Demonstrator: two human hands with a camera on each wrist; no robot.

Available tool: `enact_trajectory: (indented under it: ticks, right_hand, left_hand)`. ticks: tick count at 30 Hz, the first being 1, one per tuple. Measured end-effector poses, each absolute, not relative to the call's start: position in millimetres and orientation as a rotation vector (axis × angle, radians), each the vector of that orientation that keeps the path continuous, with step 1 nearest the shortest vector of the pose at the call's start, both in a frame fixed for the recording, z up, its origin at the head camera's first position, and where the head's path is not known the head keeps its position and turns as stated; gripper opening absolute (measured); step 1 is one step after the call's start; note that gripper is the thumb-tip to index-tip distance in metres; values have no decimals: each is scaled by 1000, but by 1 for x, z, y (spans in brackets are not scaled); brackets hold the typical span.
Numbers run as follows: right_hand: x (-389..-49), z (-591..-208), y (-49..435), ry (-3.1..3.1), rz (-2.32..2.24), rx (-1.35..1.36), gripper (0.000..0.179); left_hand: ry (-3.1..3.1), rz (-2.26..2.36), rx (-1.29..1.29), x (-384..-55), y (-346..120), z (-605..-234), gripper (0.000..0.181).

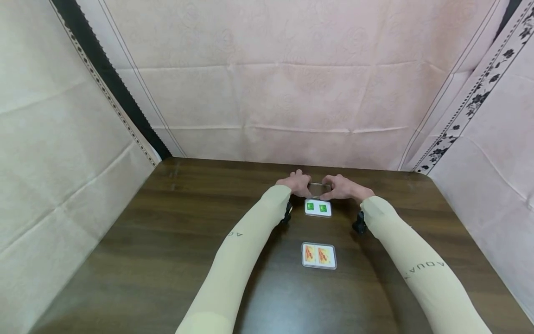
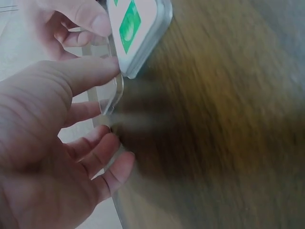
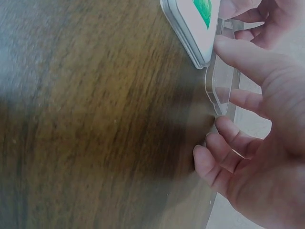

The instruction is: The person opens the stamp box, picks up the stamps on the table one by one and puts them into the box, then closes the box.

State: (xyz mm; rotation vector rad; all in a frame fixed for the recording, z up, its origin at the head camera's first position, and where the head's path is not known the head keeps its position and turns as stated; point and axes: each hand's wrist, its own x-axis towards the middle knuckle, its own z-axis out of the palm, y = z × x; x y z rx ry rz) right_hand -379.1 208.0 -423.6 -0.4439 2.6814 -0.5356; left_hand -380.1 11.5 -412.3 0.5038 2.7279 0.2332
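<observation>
A clear plastic lid (image 1: 319, 184) is held between both hands, just beyond a flat case with two green pictures on white (image 1: 318, 212). My left hand (image 1: 298, 183) pinches the lid's left side between thumb and index finger. On the opposite side, my right hand (image 1: 343, 187) does the same. From the left wrist view, the transparent lid (image 2: 116, 90) stands right beside the corner of the green-picture case (image 2: 151, 29), both thumbs close to that case's edge. The other fingers of each hand are loosely bent near the tabletop. Whether lid and case touch, I cannot tell.
Closer to me on the dark wooden table (image 1: 167, 260) lies a second flat case with two orange-yellow pictures (image 1: 319, 264). Pale cloth (image 1: 283, 102) hangs along the table's far edge and at both sides. A dark wrist-worn device (image 1: 359, 223) sits under the right wrist.
</observation>
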Motion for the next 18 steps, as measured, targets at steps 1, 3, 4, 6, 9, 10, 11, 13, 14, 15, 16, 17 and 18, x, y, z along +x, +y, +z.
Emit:
enact_trajectory:
  ticks: [1, 3, 4, 6, 9, 10, 11, 13, 14, 15, 16, 17, 18]
  right_hand:
    - [-379, -423, 209, 2680, -539, -444, 65]
    - [-379, -423, 211, 2678, -542, -442, 64]
    - [-379, -423, 211, 2674, -546, -443, 64]
    - [-380, -422, 211, 2669, -554, -450, 64]
    - [-381, -422, 211, 2665, -555, -459, 62]
    - [-382, -422, 212, 2662, -556, -465, 63]
    - [-382, -422, 212, 2661, -558, -470, 62]
    - [-384, -423, 213, 2653, -567, -470, 63]
    - [-385, -424, 213, 2648, -570, -475, 63]
    - [-385, -424, 214, 2640, -573, -477, 63]
    - [-386, -424, 214, 2635, -570, -482, 64]
    - [-386, -425, 215, 2630, -570, -482, 63]
    - [-387, -425, 215, 2622, -568, -481, 64]
  left_hand:
    - [2727, 225, 511, -382, 12, -414, 48]
    - [2726, 216, 533, -385, 11, -416, 50]
    - [2726, 211, 545, -387, 11, -417, 51]
    - [2730, 197, 582, -389, 9, -418, 50]
    - [2740, 189, 655, -393, 6, -418, 47]
    - [2744, 184, 675, -394, 6, -418, 45]
    - [2747, 178, 692, -395, 5, -418, 44]
    - [2748, 170, 705, -396, 5, -418, 44]
    - [2746, 171, 707, -396, 5, -417, 45]
    - [2739, 175, 711, -397, 5, -417, 45]
    - [2729, 185, 715, -397, 5, -416, 45]
    - [2716, 199, 718, -396, 5, -415, 46]
    - [2704, 214, 721, -396, 6, -414, 46]
